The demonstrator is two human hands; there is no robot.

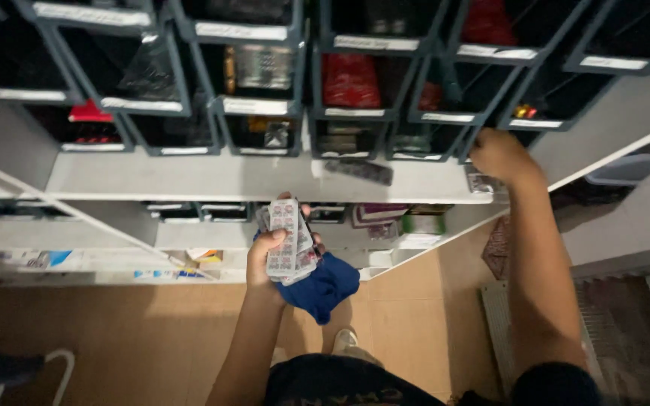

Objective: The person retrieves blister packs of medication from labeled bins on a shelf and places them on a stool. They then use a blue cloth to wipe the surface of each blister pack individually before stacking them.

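Shelves: dark bins (257,83) in rows above a white ledge (212,180), packets inside.
Left hand (268,256): my fingers pressed around a fan of blister packs (289,240), held upright over blue cloth (321,286).
Right hand (499,154): at a bin's (490,113) lower edge; whether it pinches anything, I cannot tell.
Floor: tan boards (114,338) below.

- White shelf unit (227,180): rows of dark blue bins (257,68) sit on it, each with a pale label strip on its front.
- Bin contents: red packets (350,79) centre, a silver pack (263,66) to their left.
- Shelf edge: a dark blister strip (360,171) lies loose.
- Lower shelves: small boxes (423,223) at right.
- Tan floor (114,338) below.
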